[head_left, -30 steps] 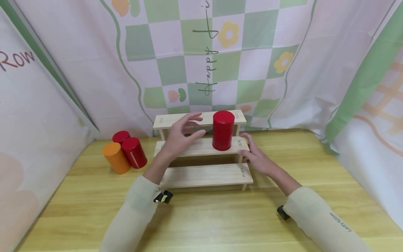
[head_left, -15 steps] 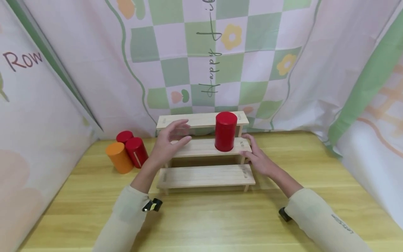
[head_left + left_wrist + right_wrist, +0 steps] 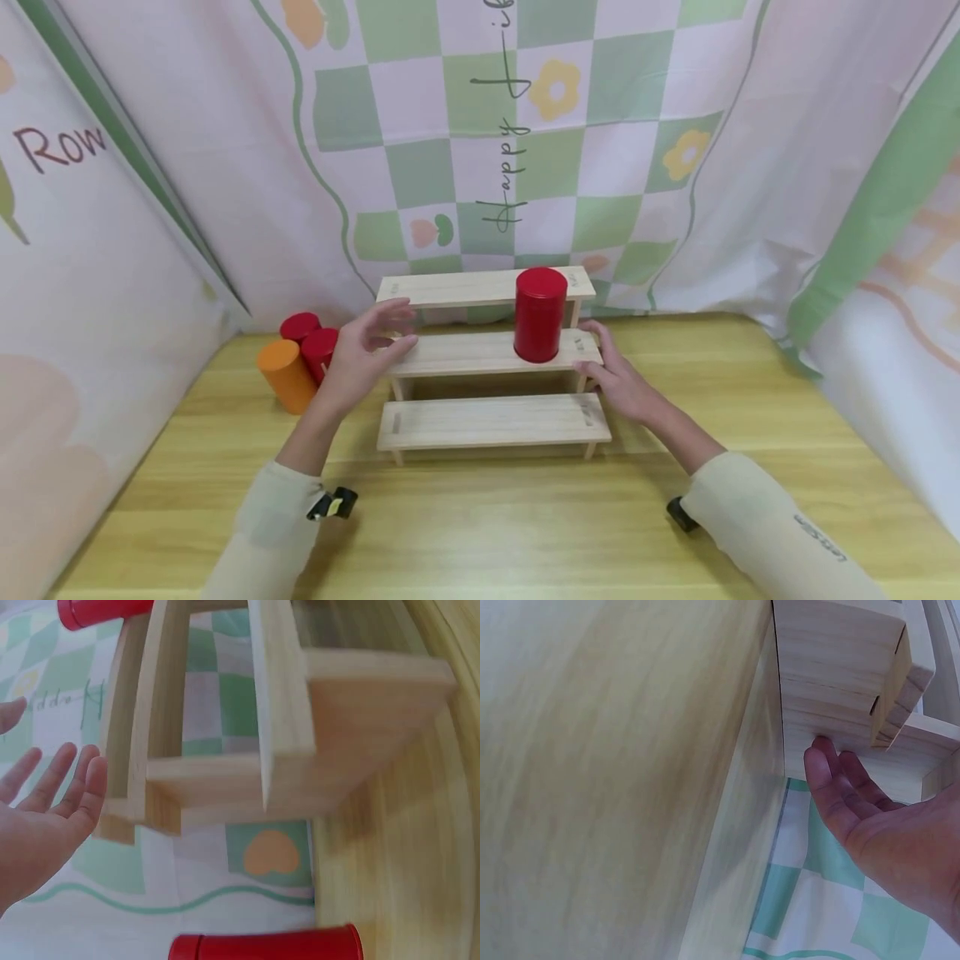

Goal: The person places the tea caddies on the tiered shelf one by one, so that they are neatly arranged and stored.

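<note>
A three-tier wooden display shelf [image 3: 465, 354] stands on the table, with a red cylindrical can [image 3: 538, 321] upright at the right of its middle tier. My right hand [image 3: 618, 382] grips the right end of that tier, thumb in front and fingers behind; in the right wrist view the fingers [image 3: 832, 776] reach the wooden side piece, and the thumb is hidden. Near the shelf's left end, my left hand [image 3: 363, 354] hangs in the air holding nothing, its fingers loosely bent. In the left wrist view, that hand [image 3: 49, 814] is apart from the wood.
Left of the shelf, an orange can [image 3: 287, 379] stands with two red cans, one behind [image 3: 299, 325] and one partly covered by my left hand [image 3: 318, 346]. A patterned cloth [image 3: 480, 167] hangs behind the wooden table [image 3: 480, 525].
My left hand has moved left, away from the red can on the middle tier, toward the shelf's left end. The right hand has stayed at the shelf's right end.
</note>
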The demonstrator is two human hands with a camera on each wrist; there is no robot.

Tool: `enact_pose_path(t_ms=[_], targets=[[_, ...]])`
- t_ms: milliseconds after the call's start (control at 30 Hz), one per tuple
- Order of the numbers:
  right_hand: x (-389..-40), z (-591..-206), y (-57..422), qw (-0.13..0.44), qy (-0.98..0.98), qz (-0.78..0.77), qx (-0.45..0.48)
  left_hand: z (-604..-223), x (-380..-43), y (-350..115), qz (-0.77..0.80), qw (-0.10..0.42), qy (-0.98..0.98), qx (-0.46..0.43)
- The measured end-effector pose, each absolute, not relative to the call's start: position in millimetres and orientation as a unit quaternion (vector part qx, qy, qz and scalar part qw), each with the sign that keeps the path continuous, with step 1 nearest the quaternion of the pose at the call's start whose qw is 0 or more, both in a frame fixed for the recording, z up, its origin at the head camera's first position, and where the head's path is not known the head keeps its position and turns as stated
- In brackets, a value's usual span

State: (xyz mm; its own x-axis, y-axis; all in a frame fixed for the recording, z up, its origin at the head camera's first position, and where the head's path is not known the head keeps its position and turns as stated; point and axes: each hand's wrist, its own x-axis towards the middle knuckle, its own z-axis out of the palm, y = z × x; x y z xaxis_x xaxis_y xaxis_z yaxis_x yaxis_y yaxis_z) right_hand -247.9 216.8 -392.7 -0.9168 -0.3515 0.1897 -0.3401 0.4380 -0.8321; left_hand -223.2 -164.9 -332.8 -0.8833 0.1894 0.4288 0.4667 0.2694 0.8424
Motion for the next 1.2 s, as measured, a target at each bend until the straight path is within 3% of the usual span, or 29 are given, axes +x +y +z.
enact_pose_path(t_ms=[633, 1000, 1200], targets=[[-249, -395, 216, -0.010, 0.842, -0.492, -0.222, -352, -226, -217, -0.554, 0.179, -0.801, -0.139], [-248, -395, 216, -0.008, 0.844, -0.492, -0.215, -363, -235, -236, -0.430, 0.244, -0.865, -0.081], [-247, -394, 215, -0.004, 0.845, -0.491, -0.211, -364, -237, -242, -0.359, 0.242, -0.900, -0.057]])
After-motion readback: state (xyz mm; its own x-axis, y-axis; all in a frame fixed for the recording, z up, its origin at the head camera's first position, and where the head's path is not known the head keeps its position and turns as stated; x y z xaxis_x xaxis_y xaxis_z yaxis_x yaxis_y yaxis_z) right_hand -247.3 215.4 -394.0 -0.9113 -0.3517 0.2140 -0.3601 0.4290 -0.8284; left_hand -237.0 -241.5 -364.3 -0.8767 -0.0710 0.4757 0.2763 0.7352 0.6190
